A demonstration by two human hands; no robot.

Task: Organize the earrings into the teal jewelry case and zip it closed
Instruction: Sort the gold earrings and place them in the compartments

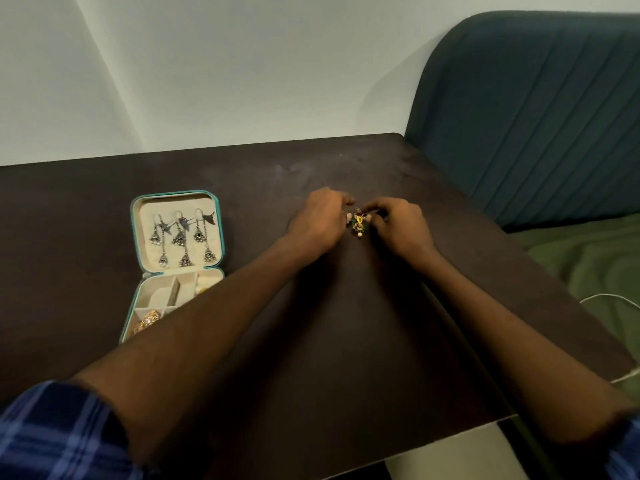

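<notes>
Pinching from both sides, the fingers [348,202] of the left hand [320,220] and those of the right hand [398,223] are curled onto a small gold and green earring [358,225], held just above the dark bench [346,323]. Well to the left of the fingers lies the teal jewelry case [176,261], open flat; its lid holds silver dangling earrings [183,237], and a gold piece [147,320] sits in a near compartment, partly hidden by the left forearm. Right of the hands stands a dark teal headboard [536,116] above green bedding [595,265]
</notes>
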